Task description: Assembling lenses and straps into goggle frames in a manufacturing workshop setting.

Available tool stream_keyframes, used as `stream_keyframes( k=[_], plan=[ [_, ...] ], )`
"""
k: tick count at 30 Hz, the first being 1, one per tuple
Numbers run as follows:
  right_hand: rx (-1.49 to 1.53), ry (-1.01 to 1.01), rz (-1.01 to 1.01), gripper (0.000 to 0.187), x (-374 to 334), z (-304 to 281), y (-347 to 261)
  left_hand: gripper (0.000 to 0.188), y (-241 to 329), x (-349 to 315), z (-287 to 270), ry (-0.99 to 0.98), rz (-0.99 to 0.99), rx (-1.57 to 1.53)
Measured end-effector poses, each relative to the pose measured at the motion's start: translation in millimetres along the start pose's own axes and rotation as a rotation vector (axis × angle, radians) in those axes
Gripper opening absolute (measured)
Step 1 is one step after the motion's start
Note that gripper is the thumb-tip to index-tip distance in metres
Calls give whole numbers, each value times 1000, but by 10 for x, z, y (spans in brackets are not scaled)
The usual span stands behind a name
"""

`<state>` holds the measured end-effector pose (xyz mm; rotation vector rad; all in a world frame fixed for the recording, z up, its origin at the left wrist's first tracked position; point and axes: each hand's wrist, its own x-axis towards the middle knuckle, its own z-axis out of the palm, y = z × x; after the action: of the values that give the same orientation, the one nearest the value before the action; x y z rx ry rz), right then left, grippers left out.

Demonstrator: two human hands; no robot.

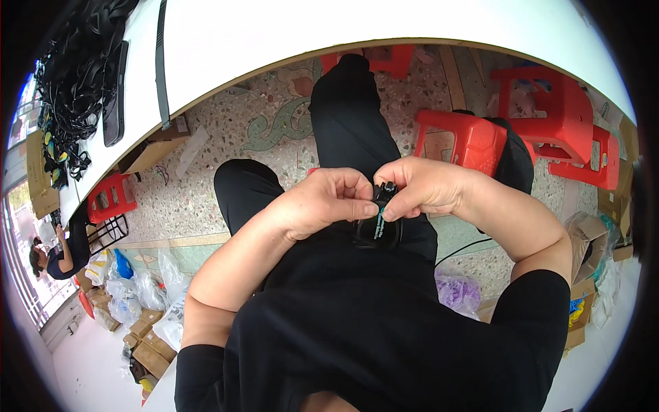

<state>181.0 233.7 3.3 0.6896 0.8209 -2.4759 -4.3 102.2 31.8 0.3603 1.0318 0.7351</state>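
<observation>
Above my lap, my left hand and my right hand meet over a small black item. It has a rounded, dark lower part with pale print and a knobbly black piece at its top; its exact kind I cannot make out. Thumb and fingers of my left hand pinch its left edge. On the other side, the right thumb presses on its front while the curled fingers close behind the upper piece. What lies between the fingertips is partly hidden.
A white table curves across the top, with a heap of black straps at its left end. Red stools stand right. Plastic bags and cardboard boxes lie lower left. Another person sits far left.
</observation>
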Motion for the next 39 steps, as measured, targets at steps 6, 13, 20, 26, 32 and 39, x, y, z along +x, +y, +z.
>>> stream_keyframes(
  k=[6,13,20,26,32,39],
  plan=[
    [-46,31,24,25,-5,42,-18,12,9,-21,8,-11,-7,75],
    [-126,42,52,24,13,166,-56,12,-4,-88,7,-44,1,122],
    [-163,79,9,25,30,219,-38,14,-111,-184,17,57,62,147],
    [-159,121,-109,26,3,213,59,15,-112,-233,112,168,89,324],
    [-508,606,-565,46,-99,424,497,15,-357,-145,79,312,242,341],
    [-609,945,-939,57,48,812,1049,13,-724,-364,185,435,476,320]
  ],
)
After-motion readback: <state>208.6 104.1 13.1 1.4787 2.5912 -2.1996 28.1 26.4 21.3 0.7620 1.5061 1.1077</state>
